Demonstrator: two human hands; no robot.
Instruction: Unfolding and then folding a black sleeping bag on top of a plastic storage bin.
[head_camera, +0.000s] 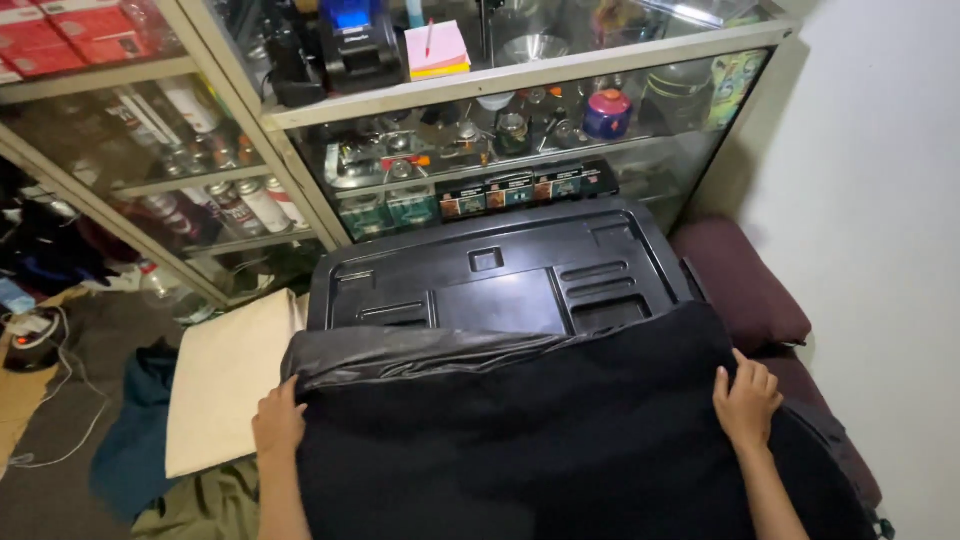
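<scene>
A large flat black plastic panel (500, 275) with moulded recesses lies in front of me, its far edge toward a glass display cabinet. A black cloth cover (520, 430) with a shiny black lining along its upper edge is drawn over the near half of the panel. My left hand (277, 420) grips the cover's left edge near its top corner. My right hand (746, 398) rests on the cover's right edge, fingers curled onto the fabric.
A glass display cabinet (520, 75) with cans, jars and small boxes stands behind the panel. A maroon cushioned seat (745, 285) is at the right by a white wall. A beige flat board (225, 375), clothes and cables lie on the floor at left.
</scene>
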